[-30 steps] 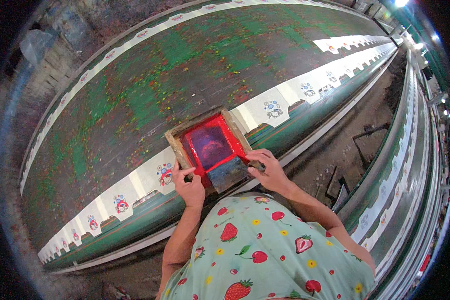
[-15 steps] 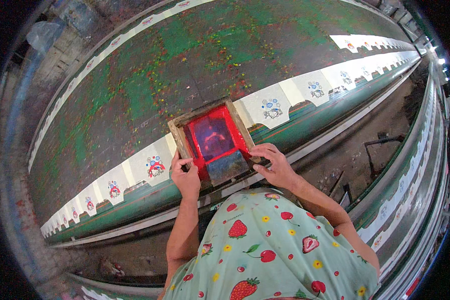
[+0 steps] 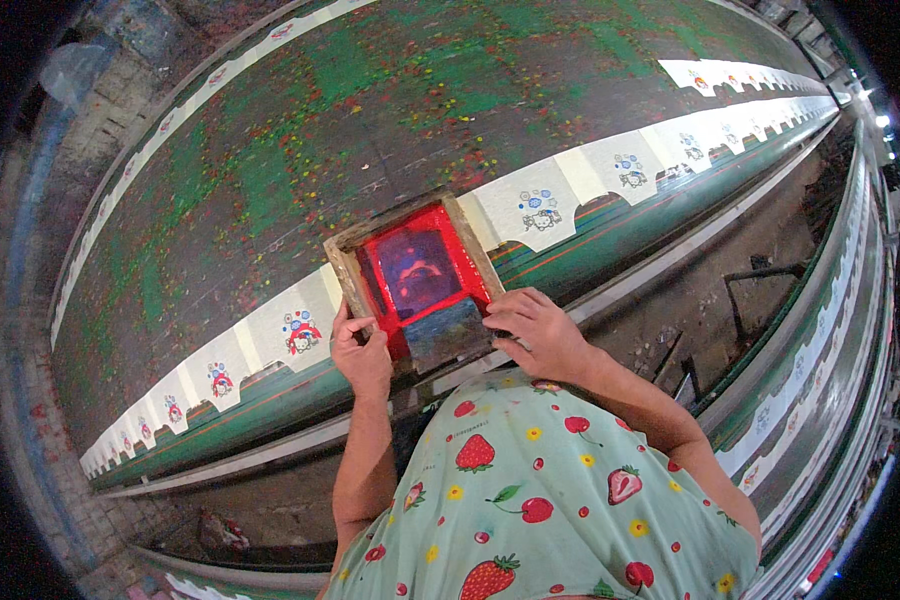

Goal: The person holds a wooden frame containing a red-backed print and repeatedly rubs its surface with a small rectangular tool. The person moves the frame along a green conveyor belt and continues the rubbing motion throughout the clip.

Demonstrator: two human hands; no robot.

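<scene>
A wooden-framed printing screen (image 3: 477, 248) lies over the near strip of white fabric pieces, with wet red ink round its purplish mesh window (image 3: 417, 274). My left hand (image 3: 363, 358) grips the frame's lower left side, thumb and fingers closed on the wood. My right hand (image 3: 542, 335) is closed at the lower right corner, its fingers curled on the frame's edge. Left of the frame, a white fabric piece (image 3: 305, 318) carries a cartoon print in blue and red. On the right, another piece (image 3: 555, 195) shows blue and dark outlines with no red. The screen hides the fabric beneath it.
The long table (image 3: 300, 190) is dark and green, speckled with colour. A second white strip (image 3: 705, 72) lies far right. Along the table's near side runs a pale rail (image 3: 620, 262). Another table with printed strips (image 3: 820, 350) stands to the right, across a littered aisle.
The view has shifted slightly, carrying the scene a little leftward. My right hand's fingers have moved a little further in over the frame's corner. Both hands stay at the screen.
</scene>
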